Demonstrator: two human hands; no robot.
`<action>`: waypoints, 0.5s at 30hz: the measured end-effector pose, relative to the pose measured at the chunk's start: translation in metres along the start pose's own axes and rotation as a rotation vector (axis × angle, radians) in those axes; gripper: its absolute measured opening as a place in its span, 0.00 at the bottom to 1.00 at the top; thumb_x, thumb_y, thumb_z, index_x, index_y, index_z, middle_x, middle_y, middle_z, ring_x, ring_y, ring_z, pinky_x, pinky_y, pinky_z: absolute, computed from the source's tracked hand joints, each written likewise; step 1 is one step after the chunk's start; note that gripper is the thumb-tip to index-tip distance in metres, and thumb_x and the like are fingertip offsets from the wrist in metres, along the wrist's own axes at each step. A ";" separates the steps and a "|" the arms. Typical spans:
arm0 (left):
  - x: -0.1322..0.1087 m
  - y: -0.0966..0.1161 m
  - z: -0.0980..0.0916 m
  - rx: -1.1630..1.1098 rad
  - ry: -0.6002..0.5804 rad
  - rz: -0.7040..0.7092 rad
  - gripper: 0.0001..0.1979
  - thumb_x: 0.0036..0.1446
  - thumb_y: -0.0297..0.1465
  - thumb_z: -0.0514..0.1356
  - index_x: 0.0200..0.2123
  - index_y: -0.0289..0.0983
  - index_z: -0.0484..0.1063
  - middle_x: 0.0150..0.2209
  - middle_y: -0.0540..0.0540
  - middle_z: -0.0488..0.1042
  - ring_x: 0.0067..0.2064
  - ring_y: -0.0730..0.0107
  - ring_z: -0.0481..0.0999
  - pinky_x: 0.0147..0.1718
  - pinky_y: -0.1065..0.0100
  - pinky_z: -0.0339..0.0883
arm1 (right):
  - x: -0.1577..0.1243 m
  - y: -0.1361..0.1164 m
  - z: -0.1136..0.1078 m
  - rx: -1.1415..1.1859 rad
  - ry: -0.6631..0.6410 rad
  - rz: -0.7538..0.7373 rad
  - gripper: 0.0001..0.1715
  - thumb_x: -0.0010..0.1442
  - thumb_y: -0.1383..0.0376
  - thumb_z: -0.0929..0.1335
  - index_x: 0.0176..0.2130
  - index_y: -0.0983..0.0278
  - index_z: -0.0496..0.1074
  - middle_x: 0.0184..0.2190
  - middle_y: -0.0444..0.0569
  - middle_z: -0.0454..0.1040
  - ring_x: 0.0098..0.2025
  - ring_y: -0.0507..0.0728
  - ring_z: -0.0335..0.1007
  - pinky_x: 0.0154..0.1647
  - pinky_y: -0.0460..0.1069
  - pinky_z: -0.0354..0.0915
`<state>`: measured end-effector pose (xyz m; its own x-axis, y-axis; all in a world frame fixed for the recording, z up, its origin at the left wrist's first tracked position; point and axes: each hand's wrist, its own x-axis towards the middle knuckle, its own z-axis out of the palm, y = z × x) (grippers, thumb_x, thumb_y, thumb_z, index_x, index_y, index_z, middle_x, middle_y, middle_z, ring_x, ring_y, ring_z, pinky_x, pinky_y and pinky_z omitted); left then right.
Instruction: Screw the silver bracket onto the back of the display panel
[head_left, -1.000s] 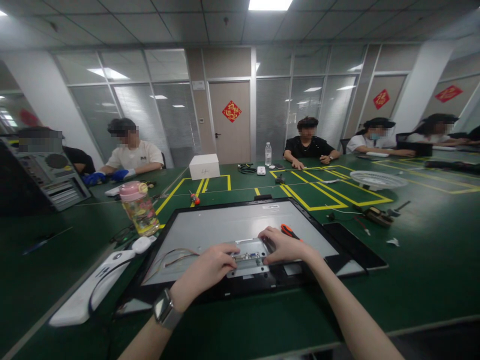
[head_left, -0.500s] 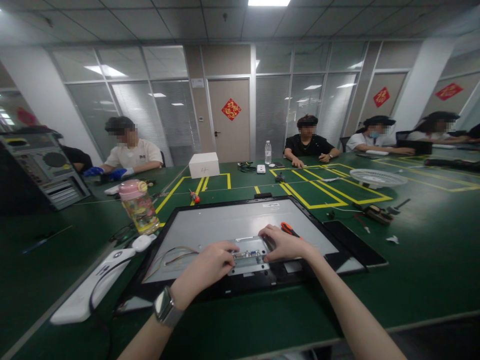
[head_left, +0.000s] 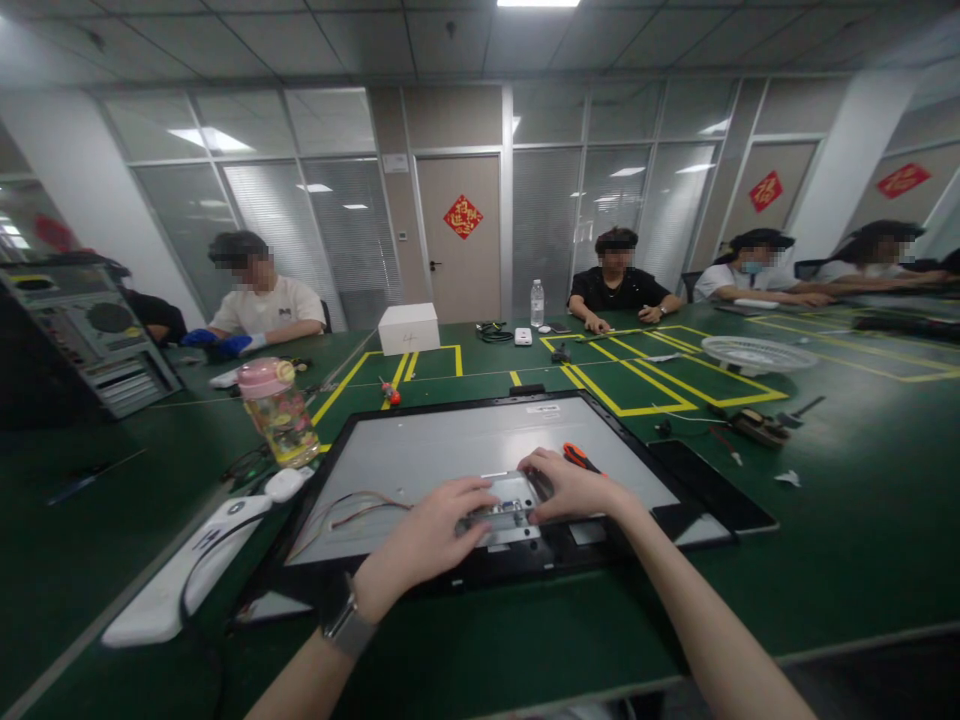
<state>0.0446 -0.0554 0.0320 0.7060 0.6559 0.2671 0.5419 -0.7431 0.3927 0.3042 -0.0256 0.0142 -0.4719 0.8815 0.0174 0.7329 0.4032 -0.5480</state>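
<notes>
A flat display panel (head_left: pixel 450 440) with a black frame lies back side up on the green table. On its near part is a small silver metal bracket (head_left: pixel 517 485) with a board or connectors along its middle. My right hand (head_left: pixel 566 487) grips the bracket's right end, fingers at the far edge and thumb at the near side. Over its left end, my left hand (head_left: pixel 439 525) has its fingers and thumb on either side, hiding that end. An orange-and-black screwdriver handle (head_left: pixel 579 457) shows behind my right hand. Thin coloured wires (head_left: pixel 360 505) lie left of my left hand.
A pink-lidded bottle (head_left: pixel 277 410) and a white power strip (head_left: pixel 187 570) stand left of the panel. A dark phone-like slab (head_left: pixel 709 485) lies right. Farther off are a white box (head_left: pixel 409 330), a computer tower (head_left: pixel 90 330), a white round grille (head_left: pixel 757 353) and several seated people.
My left hand has shifted right and farther over the bracket, its fingers now reaching across the left end. My right hand has stayed nearly still on the right end.
</notes>
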 end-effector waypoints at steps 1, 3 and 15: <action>0.001 0.003 0.003 0.003 -0.030 0.032 0.17 0.60 0.29 0.56 0.53 0.43 0.70 0.59 0.44 0.67 0.58 0.61 0.67 0.58 0.59 0.60 | 0.000 0.000 0.000 -0.002 0.001 0.000 0.35 0.42 0.61 0.76 0.50 0.61 0.67 0.48 0.50 0.65 0.51 0.62 0.62 0.53 0.54 0.61; 0.002 0.008 0.009 0.031 -0.062 0.090 0.19 0.61 0.31 0.56 0.56 0.45 0.68 0.60 0.44 0.65 0.60 0.59 0.64 0.59 0.56 0.58 | 0.001 -0.001 0.001 -0.006 0.006 -0.008 0.35 0.43 0.61 0.76 0.50 0.62 0.67 0.48 0.51 0.65 0.51 0.62 0.62 0.53 0.54 0.61; 0.005 0.018 0.020 0.209 -0.038 0.157 0.14 0.62 0.33 0.56 0.50 0.43 0.71 0.56 0.43 0.67 0.59 0.56 0.64 0.61 0.50 0.54 | 0.003 0.007 0.004 -0.013 0.011 -0.029 0.36 0.43 0.60 0.76 0.51 0.63 0.67 0.48 0.51 0.65 0.50 0.62 0.63 0.53 0.54 0.62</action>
<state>0.0668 -0.0686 0.0230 0.8034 0.5280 0.2752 0.5040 -0.8491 0.1579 0.3062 -0.0210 0.0070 -0.4874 0.8721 0.0423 0.7253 0.4314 -0.5366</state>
